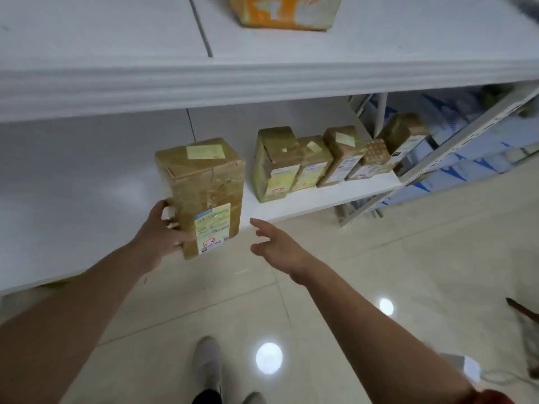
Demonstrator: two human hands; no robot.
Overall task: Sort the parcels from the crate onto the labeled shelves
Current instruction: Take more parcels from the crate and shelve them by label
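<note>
White lower shelf (320, 196), a row of small parcels (312, 164) along its right. The big brown parcel (204, 185) stands upright at the front edge, left hand (163, 231) gripping its left side. Right hand (277, 246) hovers just beside it, fingers spread, holding nothing.

The white lower shelf (306, 199) before me carries 5 upright brown parcels (312, 161) in a row; the upper shelf (116, 39), 1 orange parcel (280, 10).

The orange parcel (283, 11) is cut off by the top edge.
</note>
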